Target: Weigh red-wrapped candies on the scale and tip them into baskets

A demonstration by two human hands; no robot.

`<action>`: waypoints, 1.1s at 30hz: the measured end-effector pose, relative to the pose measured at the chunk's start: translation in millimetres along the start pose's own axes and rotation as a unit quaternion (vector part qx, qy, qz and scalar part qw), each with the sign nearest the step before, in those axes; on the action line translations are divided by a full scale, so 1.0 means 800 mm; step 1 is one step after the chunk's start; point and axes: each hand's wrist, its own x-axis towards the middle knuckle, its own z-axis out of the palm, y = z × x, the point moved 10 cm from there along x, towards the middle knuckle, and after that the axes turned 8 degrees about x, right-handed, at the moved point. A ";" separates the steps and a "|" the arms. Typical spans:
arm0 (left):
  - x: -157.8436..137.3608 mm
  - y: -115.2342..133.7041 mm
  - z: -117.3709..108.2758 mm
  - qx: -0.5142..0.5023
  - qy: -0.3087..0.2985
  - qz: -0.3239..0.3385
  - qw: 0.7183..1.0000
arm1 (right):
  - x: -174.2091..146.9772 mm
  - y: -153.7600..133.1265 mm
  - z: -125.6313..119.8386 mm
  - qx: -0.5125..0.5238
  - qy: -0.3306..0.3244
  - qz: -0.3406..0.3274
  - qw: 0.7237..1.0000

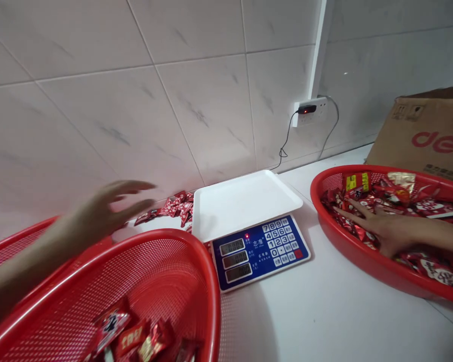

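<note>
My left hand (124, 201) hovers over the rims of two red baskets at the left, fingers apart and nothing in them. Below it, the nearer red basket (211, 281) holds several wrapped candies (132, 337). At the right, my right hand (377, 229) reaches into another red basket (347, 261), its fingers spread over a heap of red-wrapped candies (434, 206). Between the baskets stands a digital scale (264, 251) with a bare white tray (245, 203). More small red packets (177, 206) lie on the table behind, left of the scale.
A cardboard box (419, 130) stands behind the right basket. A wall socket (309, 111) holds a black plug, whose thin cord (285, 143) runs down behind the scale. The other left basket (41, 229) sits against the tiled wall (196, 110).
</note>
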 end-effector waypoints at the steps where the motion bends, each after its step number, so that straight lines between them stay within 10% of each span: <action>1: 0.009 0.037 0.028 -0.015 -0.037 0.038 0.998 | 0.003 -0.005 0.007 -0.010 -0.029 0.002 1.000; 6: 0.016 0.204 0.146 -0.038 -0.172 0.219 0.960 | 0.009 -0.016 -0.009 0.093 -0.009 0.010 0.996; 10: 0.011 0.255 0.171 -0.048 -0.191 0.272 0.942 | -0.003 -0.028 -0.007 0.144 -0.004 0.014 0.989; 14: 0.011 0.252 0.148 -0.121 -0.190 0.257 0.940 | -0.009 -0.034 -0.019 0.154 -0.020 0.010 0.988; 19: 0.028 0.202 0.119 -0.158 -0.169 0.188 0.955 | 0.006 -0.029 -0.104 0.082 0.038 0.056 0.994; 24: 0.053 0.169 0.106 -0.222 -0.137 0.112 0.959 | 0.037 -0.109 -0.157 0.091 0.081 0.010 0.993; 28: 0.075 0.179 0.128 -0.325 -0.172 0.048 0.929 | 0.064 -0.244 -0.094 0.187 -0.002 -0.127 0.974; 33: 0.082 0.177 0.189 -0.289 -0.266 0.025 0.919 | 0.097 -0.337 0.016 0.190 -0.141 -0.136 0.962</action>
